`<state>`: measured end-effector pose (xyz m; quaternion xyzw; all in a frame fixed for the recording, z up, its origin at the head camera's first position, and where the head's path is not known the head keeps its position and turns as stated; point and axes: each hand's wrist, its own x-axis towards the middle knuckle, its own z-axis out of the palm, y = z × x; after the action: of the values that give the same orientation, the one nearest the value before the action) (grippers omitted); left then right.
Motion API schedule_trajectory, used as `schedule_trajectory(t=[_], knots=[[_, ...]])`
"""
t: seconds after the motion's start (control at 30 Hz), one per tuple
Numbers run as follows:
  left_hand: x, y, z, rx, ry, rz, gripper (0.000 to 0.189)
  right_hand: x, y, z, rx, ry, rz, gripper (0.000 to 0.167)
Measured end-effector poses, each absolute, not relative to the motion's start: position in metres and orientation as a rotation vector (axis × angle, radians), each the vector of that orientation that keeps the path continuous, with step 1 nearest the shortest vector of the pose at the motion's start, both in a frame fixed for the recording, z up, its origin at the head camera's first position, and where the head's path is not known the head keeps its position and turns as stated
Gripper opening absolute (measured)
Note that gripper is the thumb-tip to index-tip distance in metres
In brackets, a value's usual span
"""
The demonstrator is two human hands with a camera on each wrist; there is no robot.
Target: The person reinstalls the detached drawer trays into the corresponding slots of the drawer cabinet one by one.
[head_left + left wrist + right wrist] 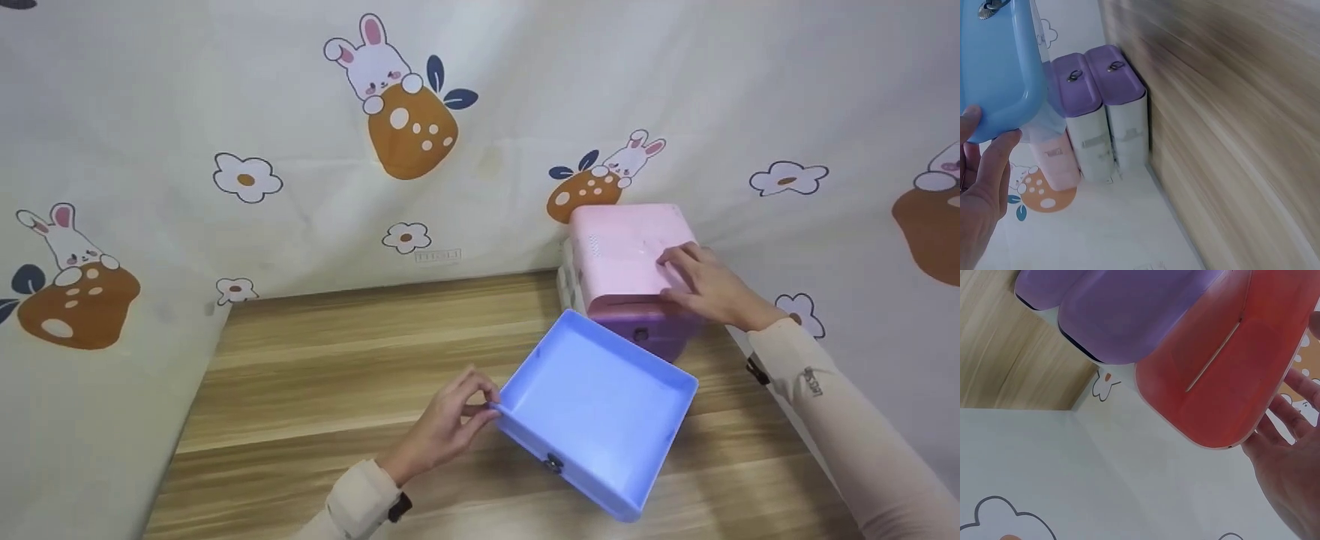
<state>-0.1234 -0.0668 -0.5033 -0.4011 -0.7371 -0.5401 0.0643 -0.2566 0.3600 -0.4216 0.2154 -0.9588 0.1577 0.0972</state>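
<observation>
A blue drawer (600, 405) with a small dark pull on its front hangs tilted above the wooden surface. My left hand (448, 420) pinches one front corner of it between thumb and fingers. Behind it, a pink casing (630, 244) tops a stack of drawer units. Its front opening (1224, 377) shows an inside that looks red in the right wrist view. My right hand (709, 285) rests on the casing's top, fingers extended and slightly bent. Beneath sit two purple drawers (1075, 84) with ring pulls, pushed into pale casings (1129, 132).
The stack stands on a wood-grain surface (322, 382) in the back right corner. A pale cloth (300, 97) printed with rabbits and flowers covers the walls at the back and on both sides, close to the stack.
</observation>
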Motion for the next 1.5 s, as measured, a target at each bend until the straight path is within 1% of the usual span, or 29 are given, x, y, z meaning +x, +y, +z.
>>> schedule_trajectory(t=[0.33,0.9,1.13,1.5], knots=[[-0.132,-0.049,-0.499,-1.252,-2.224,-1.635,0.012,-0.257,0.360,-0.421,0.623,-2.865,0.463,0.044],[-0.139,-0.029,-0.490,-1.218,-2.311,-1.709,0.012,-0.259,0.362,-0.424,0.646,-2.840,0.442,0.042],[-0.142,-0.014,-0.489,-1.194,-2.310,-1.638,0.012,-0.258,0.362,-0.422,0.635,-2.866,0.439,0.043],[-0.137,0.014,-0.494,-1.158,-2.222,-1.303,0.013,-0.258,0.363,-0.421,0.622,-2.905,0.439,0.044]])
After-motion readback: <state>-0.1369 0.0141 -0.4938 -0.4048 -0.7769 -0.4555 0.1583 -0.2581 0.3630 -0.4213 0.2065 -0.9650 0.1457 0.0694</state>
